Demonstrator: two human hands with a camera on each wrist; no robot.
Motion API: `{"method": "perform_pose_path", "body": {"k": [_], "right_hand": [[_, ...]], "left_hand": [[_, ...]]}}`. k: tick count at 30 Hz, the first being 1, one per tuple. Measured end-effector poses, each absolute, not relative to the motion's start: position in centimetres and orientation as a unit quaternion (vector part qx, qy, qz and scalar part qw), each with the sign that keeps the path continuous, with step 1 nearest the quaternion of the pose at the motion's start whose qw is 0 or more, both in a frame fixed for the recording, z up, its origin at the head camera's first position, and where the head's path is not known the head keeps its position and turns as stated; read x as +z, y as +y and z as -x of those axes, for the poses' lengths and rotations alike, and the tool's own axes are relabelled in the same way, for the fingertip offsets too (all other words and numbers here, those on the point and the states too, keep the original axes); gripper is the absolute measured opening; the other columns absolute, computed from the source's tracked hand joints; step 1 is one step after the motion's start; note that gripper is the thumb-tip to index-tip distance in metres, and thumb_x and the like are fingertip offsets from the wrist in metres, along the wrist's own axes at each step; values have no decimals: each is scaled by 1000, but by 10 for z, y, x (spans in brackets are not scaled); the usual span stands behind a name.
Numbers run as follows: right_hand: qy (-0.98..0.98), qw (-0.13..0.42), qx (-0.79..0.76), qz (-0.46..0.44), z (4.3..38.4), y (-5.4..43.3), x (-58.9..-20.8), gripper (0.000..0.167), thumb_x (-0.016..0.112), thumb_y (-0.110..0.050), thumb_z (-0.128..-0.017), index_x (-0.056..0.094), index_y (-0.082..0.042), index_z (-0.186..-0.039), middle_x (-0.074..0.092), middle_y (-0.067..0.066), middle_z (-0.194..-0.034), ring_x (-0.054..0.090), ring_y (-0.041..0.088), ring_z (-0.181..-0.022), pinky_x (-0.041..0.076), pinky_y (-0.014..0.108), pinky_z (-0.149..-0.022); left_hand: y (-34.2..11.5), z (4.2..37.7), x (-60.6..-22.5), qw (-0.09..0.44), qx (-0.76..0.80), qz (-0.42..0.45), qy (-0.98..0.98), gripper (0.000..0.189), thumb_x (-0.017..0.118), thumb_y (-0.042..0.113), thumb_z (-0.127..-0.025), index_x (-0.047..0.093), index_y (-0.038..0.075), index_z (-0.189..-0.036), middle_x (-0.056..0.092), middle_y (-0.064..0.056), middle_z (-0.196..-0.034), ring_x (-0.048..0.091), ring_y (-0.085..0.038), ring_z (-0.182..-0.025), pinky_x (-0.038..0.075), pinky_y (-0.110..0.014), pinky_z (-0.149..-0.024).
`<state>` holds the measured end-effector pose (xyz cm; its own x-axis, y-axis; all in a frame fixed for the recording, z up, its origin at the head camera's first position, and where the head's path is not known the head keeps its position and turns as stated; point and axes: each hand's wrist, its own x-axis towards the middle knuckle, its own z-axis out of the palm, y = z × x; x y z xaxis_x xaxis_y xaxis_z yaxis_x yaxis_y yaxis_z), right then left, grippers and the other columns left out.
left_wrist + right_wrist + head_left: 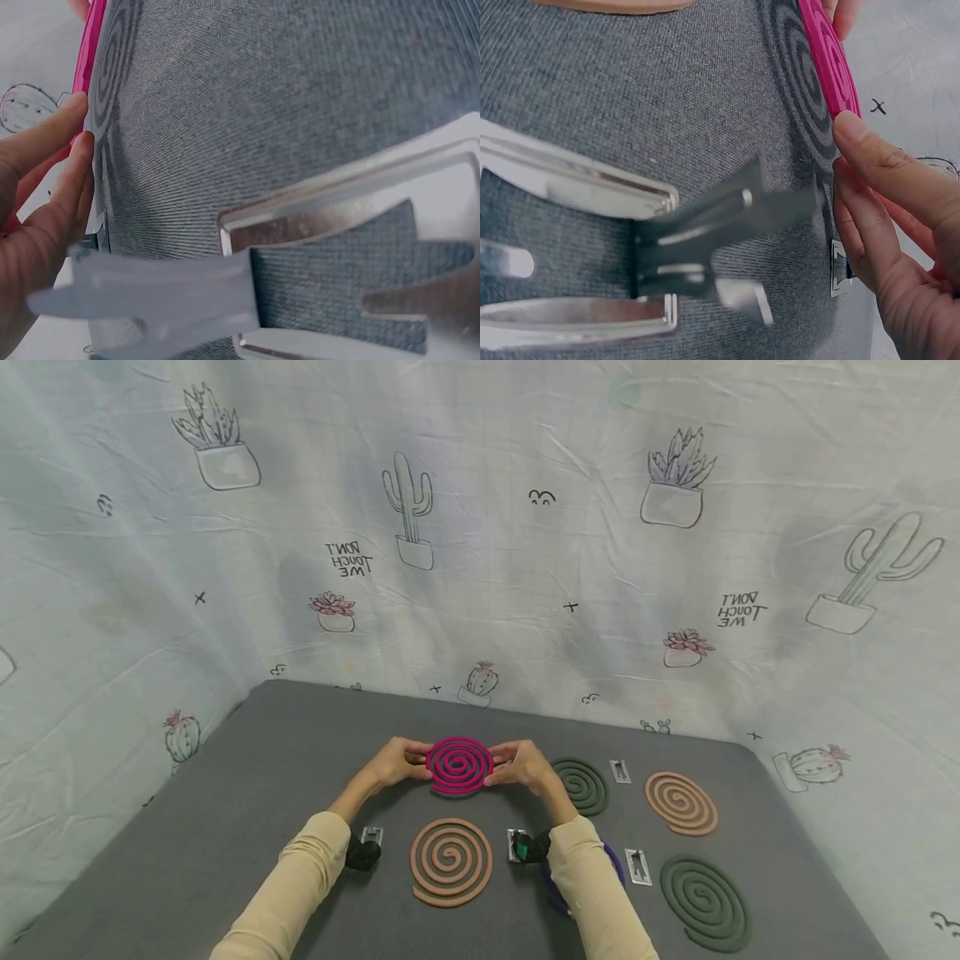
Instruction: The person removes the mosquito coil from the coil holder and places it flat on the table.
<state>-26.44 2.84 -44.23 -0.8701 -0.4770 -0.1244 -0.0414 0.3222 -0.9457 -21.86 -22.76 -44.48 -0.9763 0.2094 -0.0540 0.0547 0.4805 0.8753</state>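
Both hands hold a pink mosquito coil (459, 766) by its opposite edges, over the far middle of the grey table. My left hand (392, 762) pinches the left rim between thumb and fingers; my right hand (522, 764) pinches the right rim. The coil is raised, and its spiral shadow falls on the cloth in both wrist views. Nearer to me lies a tan coil (451, 862). A metal coil stand (442, 161) lies under the left wrist, and another stand (577, 169) with its tab bent up is under the right wrist.
On the right lie a dark green coil (579, 787), a second tan coil (681, 803) and another green coil (705, 903). My right sleeve partly covers a blue coil (617, 862). Two more metal stands lie among them, one farther back (620, 771). A cactus-print curtain (495, 543) surrounds the table.
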Motion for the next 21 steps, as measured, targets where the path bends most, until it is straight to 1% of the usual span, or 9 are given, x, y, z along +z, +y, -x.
{"method": "perform_pose_path", "body": {"k": [4, 10, 13, 21], "right_hand": [[796, 192, -550, 161, 265, 28, -442, 54, 77, 13, -68, 58, 12, -119, 61, 29, -110, 69, 19, -82, 60, 33, -74], [803, 193, -541, 158, 264, 28, -443, 54, 77, 13, -68, 59, 11, -119, 62, 28, -108, 66, 12, -75, 59, 30, -71], [801, 194, -545, 155, 264, 28, -443, 55, 77, 15, -67, 58, 12, -119, 63, 27, -106, 64, 10, -74, 59, 28, -69], [802, 189, -548, 146, 264, 25, -442, 55, 76, 18, -65, 59, 13, -117, 62, 28, -103, 60, 9, -71, 59, 25, -66]], "left_hand": [[-227, 220, -445, 76, 495, -80, 862, 53, 71, -2, -81, 50, -12, -129, 57, -29, -125, 59, -36, -110, 57, -31, -82], [-226, 218, -444, 80, 498, -85, 859, 54, 72, -2, -80, 50, -13, -129, 55, -29, -126, 59, -37, -112, 56, -32, -84], [-226, 217, -443, 79, 507, -84, 854, 55, 72, -3, -79, 50, -14, -128, 56, -30, -124, 59, -38, -110, 56, -32, -85], [-225, 216, -442, 79, 511, -78, 852, 54, 74, -4, -77, 52, -14, -125, 60, -29, -117, 62, -36, -106, 57, -31, -82]]}}
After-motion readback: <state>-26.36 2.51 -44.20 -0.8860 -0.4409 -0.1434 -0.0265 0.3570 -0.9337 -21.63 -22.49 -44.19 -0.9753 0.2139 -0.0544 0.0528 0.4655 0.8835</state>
